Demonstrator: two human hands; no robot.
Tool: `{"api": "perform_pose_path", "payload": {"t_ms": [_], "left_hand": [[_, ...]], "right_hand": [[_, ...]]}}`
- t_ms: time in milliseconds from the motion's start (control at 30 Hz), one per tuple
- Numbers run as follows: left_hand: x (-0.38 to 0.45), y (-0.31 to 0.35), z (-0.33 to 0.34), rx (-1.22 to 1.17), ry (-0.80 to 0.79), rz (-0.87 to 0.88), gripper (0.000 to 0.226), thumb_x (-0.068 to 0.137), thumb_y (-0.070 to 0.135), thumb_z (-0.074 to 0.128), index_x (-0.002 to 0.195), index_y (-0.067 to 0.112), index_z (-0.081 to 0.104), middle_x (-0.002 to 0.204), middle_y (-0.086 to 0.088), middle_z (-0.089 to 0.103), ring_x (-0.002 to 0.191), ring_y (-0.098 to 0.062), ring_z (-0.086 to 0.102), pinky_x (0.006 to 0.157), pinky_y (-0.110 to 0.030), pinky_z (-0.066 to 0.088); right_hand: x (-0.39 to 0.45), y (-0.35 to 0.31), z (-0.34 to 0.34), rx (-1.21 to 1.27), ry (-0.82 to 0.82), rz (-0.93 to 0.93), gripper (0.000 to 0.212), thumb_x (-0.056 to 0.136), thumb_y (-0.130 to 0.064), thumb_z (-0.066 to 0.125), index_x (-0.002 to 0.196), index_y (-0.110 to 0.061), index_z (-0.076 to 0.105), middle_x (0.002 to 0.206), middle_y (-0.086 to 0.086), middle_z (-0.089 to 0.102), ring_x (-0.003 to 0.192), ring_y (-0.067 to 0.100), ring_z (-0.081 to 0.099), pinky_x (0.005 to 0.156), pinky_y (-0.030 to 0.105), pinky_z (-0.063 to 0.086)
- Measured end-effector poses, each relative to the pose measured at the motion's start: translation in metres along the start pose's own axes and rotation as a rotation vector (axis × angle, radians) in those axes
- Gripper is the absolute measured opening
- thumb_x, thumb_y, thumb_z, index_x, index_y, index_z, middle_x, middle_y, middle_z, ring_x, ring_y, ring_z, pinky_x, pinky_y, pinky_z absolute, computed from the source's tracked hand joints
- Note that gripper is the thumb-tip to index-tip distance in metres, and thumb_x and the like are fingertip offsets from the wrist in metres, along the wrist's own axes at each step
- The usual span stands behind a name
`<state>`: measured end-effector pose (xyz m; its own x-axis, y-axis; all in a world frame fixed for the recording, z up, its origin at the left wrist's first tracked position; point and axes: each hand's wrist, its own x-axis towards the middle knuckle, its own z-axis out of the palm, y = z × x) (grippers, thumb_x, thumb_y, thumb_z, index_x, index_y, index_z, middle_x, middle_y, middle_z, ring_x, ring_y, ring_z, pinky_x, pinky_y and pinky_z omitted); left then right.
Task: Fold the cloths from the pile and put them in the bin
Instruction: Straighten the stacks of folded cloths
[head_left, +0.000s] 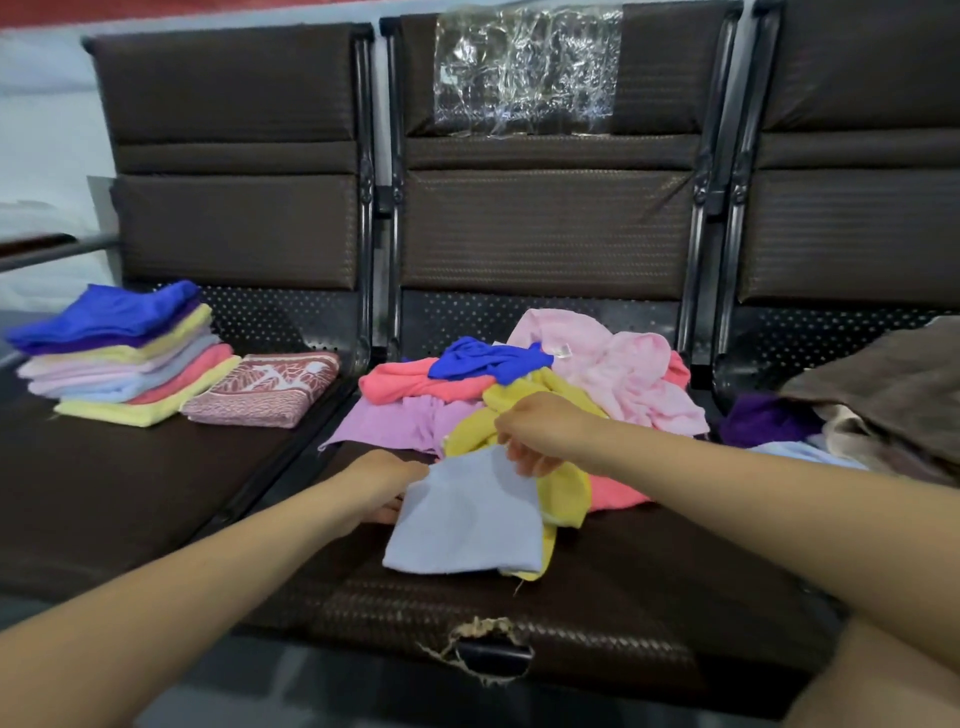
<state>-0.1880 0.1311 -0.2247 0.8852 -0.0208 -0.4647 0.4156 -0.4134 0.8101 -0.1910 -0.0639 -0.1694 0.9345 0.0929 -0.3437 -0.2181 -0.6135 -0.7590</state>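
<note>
Pinching the top edge of the pale blue cloth (467, 514) with my right hand (540, 436), I hold its left edge with my left hand (387, 486); it lies on the brown seat (649, 571), just before the loose pile (519, 395).

Folded stack (119, 353) on left seat (104, 493), pile (524, 395) on middle seat (623, 587).

A row of dark brown padded seats (156, 499) carries a stack of folded cloths (124, 353) beside a folded red patterned towel (260, 389), a loose cloth pile (519, 395), and brown fabric (883, 395) on the right seat.
</note>
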Motion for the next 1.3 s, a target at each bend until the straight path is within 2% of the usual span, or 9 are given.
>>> {"api": "perform_pose_path", "payload": {"t_ms": [133,300,400,567,667,833,933,1067,1300], "left_hand": [[0.002,0.003,0.0,0.062,-0.029,0.027,0.011,0.087,0.008,0.062,0.095,0.001,0.066,0.088,-0.012,0.068,0.073,-0.02,0.064,0.058,-0.025,0.051],[0.006,0.013,0.006,0.023,0.049,0.302,0.011,0.088,0.006,0.056,0.087,0.011,0.064,0.087,-0.005,0.065,0.079,-0.018,0.057,0.064,-0.027,0.042],[0.012,0.012,0.008,-0.028,0.076,0.302,0.01,0.09,0.007,0.053,0.095,0.011,0.061,0.094,-0.009,0.063,0.083,-0.02,0.055,0.064,-0.028,0.039],[0.013,-0.007,0.005,0.251,0.129,0.205,0.018,0.085,0.008,0.056,0.102,0.011,0.061,0.099,-0.008,0.064,0.092,-0.021,0.059,0.069,-0.026,0.044],[0.006,-0.005,0.008,0.244,0.096,0.226,0.025,0.085,0.01,0.061,0.108,0.015,0.057,0.1,-0.006,0.062,0.093,-0.018,0.058,0.07,-0.025,0.045],[0.003,-0.012,0.009,0.228,0.095,0.241,0.038,0.082,0.011,0.065,0.119,0.011,0.056,0.113,-0.008,0.062,0.104,-0.021,0.058,0.081,-0.026,0.044],[0.001,-0.012,0.008,0.122,0.081,0.214,0.03,0.087,0.009,0.062,0.116,0.014,0.056,0.109,-0.007,0.064,0.098,-0.019,0.06,0.077,-0.027,0.049],[-0.007,-0.001,0.012,-0.077,-0.047,0.094,0.017,0.095,0.033,0.054,0.106,0.021,0.057,0.089,0.002,0.064,0.076,-0.012,0.06,0.066,-0.028,0.053],[-0.002,0.018,0.007,-0.435,-0.323,0.054,0.079,0.086,0.072,0.03,0.121,0.009,0.061,0.113,-0.012,0.067,0.101,-0.025,0.063,0.085,-0.034,0.048]], "right_hand": [[-0.009,0.026,-0.014,-0.256,-0.08,0.09,0.036,0.094,-0.033,0.049,0.078,-0.004,0.061,0.061,0.006,0.062,0.045,0.014,0.058,0.039,0.017,0.044],[-0.019,0.043,-0.01,-0.082,-0.123,0.08,0.037,0.094,-0.036,0.055,0.095,0.001,0.06,0.075,0.01,0.061,0.056,0.017,0.059,0.042,0.019,0.048],[-0.018,0.046,-0.007,0.038,-0.097,0.074,0.046,0.092,-0.038,0.059,0.107,0.006,0.06,0.078,0.011,0.06,0.055,0.017,0.059,0.044,0.021,0.049],[-0.008,0.046,0.005,-0.141,-0.023,0.026,0.047,0.086,-0.05,0.062,0.073,-0.006,0.06,0.068,0.011,0.066,0.046,0.015,0.057,0.036,0.017,0.04],[0.0,0.04,0.01,-0.331,0.022,-0.052,0.048,0.089,-0.051,0.057,0.061,-0.013,0.052,0.042,0.0,0.054,0.039,0.01,0.05,0.042,0.02,0.038],[0.011,0.033,0.015,-0.489,0.033,-0.135,0.042,0.099,-0.032,0.042,0.061,-0.014,0.039,0.063,0.001,0.041,0.065,0.02,0.044,0.049,0.024,0.027],[0.009,0.026,0.01,-0.321,0.021,-0.149,0.039,0.101,-0.027,0.036,0.067,-0.01,0.044,0.068,0.004,0.046,0.058,0.014,0.043,0.049,0.023,0.033],[-0.005,0.006,-0.008,0.102,0.027,-0.242,0.032,0.101,-0.017,0.037,0.093,0.003,0.061,0.085,0.012,0.061,0.07,0.017,0.056,0.052,0.018,0.047],[-0.023,-0.025,-0.036,0.479,-0.186,-0.235,0.028,0.101,-0.019,0.034,0.094,-0.008,0.058,0.083,0.007,0.063,0.071,0.017,0.06,0.055,0.027,0.05]]}}
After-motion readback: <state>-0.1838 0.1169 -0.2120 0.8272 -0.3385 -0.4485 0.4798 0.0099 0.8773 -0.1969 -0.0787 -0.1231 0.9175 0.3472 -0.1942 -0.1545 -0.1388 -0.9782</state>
